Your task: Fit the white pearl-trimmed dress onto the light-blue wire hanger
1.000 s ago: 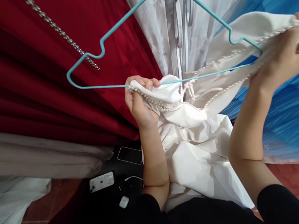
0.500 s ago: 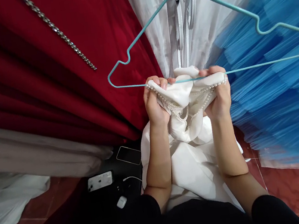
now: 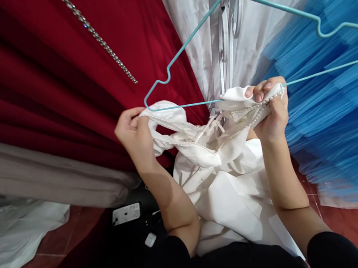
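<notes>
A white dress [image 3: 229, 194] with pearl trim along its neckline spreads below my two hands, its skirt bunched near my body. My left hand [image 3: 135, 129] is closed on the dress's left sleeve or strap, stretched outward beside the left corner of a light-blue wire hanger [image 3: 191, 104]. Fingers of my right hand [image 3: 271, 101] are wrapped round the pearl-edged fabric on the other side, gathered at the hanger's bottom bar. White cloth lies over the bar near both hands. Thin lacing shows inside the bodice.
Red fabric [image 3: 53, 72] with a beaded strip [image 3: 99, 40] hangs at left, above grey cloth [image 3: 36, 174]. Blue tulle [image 3: 337, 104] hangs at right. A metal rack post [image 3: 218, 37] stands behind. A phone [image 3: 126, 214] and a white earbud case [image 3: 150, 239] rest on a black surface.
My left hand has moved left, pulling the sleeve out to the hanger's corner and spreading the bodice open. My right hand keeps its hold. The whole view has shifted slightly.
</notes>
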Demonstrator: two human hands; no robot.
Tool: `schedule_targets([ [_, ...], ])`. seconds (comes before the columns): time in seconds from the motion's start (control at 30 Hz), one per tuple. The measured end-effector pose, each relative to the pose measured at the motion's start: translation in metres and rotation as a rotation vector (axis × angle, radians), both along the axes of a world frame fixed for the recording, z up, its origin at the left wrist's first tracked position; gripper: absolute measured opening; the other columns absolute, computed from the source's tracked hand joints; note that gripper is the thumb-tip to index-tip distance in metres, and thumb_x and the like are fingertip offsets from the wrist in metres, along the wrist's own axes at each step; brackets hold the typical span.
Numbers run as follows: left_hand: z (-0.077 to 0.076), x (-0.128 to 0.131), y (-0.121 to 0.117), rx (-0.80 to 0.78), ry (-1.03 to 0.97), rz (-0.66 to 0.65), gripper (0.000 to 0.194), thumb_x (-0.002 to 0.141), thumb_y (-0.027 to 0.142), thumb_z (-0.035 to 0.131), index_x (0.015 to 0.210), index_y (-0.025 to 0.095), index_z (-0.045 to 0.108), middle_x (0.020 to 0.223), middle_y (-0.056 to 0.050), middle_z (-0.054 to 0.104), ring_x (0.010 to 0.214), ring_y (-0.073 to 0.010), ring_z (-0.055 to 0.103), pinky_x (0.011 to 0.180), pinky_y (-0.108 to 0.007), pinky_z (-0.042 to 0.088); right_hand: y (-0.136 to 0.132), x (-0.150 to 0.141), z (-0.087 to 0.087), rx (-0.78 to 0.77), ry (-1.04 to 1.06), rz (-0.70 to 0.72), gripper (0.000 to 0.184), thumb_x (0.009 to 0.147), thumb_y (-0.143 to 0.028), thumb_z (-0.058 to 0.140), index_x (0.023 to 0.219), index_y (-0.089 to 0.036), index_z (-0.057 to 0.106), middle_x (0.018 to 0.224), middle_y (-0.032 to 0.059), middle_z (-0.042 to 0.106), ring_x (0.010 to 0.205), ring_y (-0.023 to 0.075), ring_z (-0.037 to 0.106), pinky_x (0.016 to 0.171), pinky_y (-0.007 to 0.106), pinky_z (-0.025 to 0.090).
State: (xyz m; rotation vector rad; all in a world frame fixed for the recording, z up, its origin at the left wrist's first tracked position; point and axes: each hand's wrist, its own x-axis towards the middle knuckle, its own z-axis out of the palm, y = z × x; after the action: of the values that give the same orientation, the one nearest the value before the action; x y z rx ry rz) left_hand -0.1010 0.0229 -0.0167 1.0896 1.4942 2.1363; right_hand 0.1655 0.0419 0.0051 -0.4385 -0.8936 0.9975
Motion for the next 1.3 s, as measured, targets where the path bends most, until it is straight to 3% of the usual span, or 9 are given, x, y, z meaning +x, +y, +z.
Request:
schedule_targets([
  [0.1,0.032,-0.009,0.013,0.168,0.048,0.081,0.031,0.07,-0.016,0.055,0.074,0.011,0.07,0.065,0.005,0.066,0.061,-0.0078,0.061,0.06,-0.019,0.047,0.0,-0.001,0.0,-0.001,0.008,0.01,0.019,0.081,-0.046,0.066,0.077,-0.029,0.059,0.065,-0.0034,0.046,0.071,0.0169,0.061,0.086,0.038,0.054],
  [0.23,0.061,-0.006,0.022,0.224,0.234,-0.009,0.034,0.069,-0.02,0.053,0.076,0.01,0.069,0.065,0.005,0.063,0.054,-0.0073,0.057,0.049,-0.02,0.037,0.001,-0.002,-0.004,-0.026,-0.01,0.016,0.019,0.081,-0.046,0.065,0.077,-0.029,0.058,0.067,-0.0032,0.046,0.073,0.0169,0.061,0.087,0.037,0.054],
  [0.4,0.056,-0.013,0.031,0.198,0.206,0.032,0.037,0.072,-0.022,0.052,0.073,0.012,0.068,0.062,0.008,0.061,0.053,-0.0066,0.056,0.048,-0.02,0.033,0.0,-0.002,-0.005,-0.018,-0.015,-0.005,0.021,0.081,-0.048,0.065,0.077,-0.029,0.058,0.067,-0.0028,0.047,0.074,0.0172,0.061,0.088,0.039,0.055],
  [0.53,0.047,-0.022,0.035,0.031,0.113,0.068,0.034,0.076,-0.02,0.058,0.062,0.01,0.066,0.051,0.008,0.054,0.054,-0.0068,0.05,0.051,-0.023,0.035,-0.001,0.0,-0.002,-0.013,-0.018,-0.003,0.025,0.079,-0.051,0.068,0.075,-0.028,0.059,0.065,-0.0028,0.046,0.071,0.0175,0.061,0.087,0.039,0.055],
  [0.7,0.043,-0.026,0.035,-0.146,0.173,0.026,0.036,0.075,-0.018,0.059,0.059,0.012,0.069,0.05,0.008,0.054,0.054,-0.0076,0.044,0.051,-0.025,0.031,0.0,0.0,-0.004,-0.004,-0.002,-0.012,0.023,0.08,-0.051,0.068,0.075,-0.029,0.062,0.065,-0.0031,0.046,0.071,0.0168,0.06,0.085,0.038,0.054],
  [0.9,0.037,-0.029,0.035,-0.165,0.105,0.027,0.036,0.07,-0.018,0.058,0.06,0.013,0.072,0.048,0.009,0.06,0.052,-0.0082,0.049,0.047,-0.022,0.034,-0.001,-0.001,-0.008,-0.018,-0.017,-0.009,0.019,0.083,-0.047,0.065,0.077,-0.029,0.062,0.067,-0.0024,0.048,0.073,0.0166,0.061,0.088,0.038,0.055],
  [1.0,0.047,-0.016,0.028,-0.083,0.114,0.023,0.031,0.072,-0.018,0.059,0.067,0.009,0.073,0.055,0.005,0.064,0.056,-0.0086,0.056,0.051,-0.021,0.041,0.0,-0.001,-0.008,-0.033,-0.047,-0.013,0.023,0.083,-0.051,0.064,0.077,-0.029,0.059,0.067,-0.0024,0.047,0.074,0.0172,0.062,0.089,0.04,0.055],
  [1.13,0.071,0.013,0.019,0.181,0.201,-0.043,0.028,0.074,-0.018,0.056,0.078,0.006,0.069,0.062,0.006,0.06,0.061,-0.0055,0.057,0.057,-0.016,0.041,0.005,0.001,-0.011,0.034,-0.063,-0.003,0.027,0.084,-0.054,0.064,0.079,-0.028,0.057,0.067,-0.0025,0.044,0.074,0.0174,0.062,0.087,0.039,0.055],
  [1.3,0.097,0.054,0.017,0.309,0.277,-0.248,0.012,0.087,-0.004,0.06,0.091,0.006,0.065,0.073,0.004,0.057,0.053,-0.0031,0.049,0.051,-0.017,0.034,0.009,0.003,-0.018,0.085,-0.116,-0.02,0.031,0.085,-0.057,0.063,0.079,-0.028,0.055,0.067,-0.0017,0.044,0.073,0.0183,0.062,0.084,0.04,0.054],
])
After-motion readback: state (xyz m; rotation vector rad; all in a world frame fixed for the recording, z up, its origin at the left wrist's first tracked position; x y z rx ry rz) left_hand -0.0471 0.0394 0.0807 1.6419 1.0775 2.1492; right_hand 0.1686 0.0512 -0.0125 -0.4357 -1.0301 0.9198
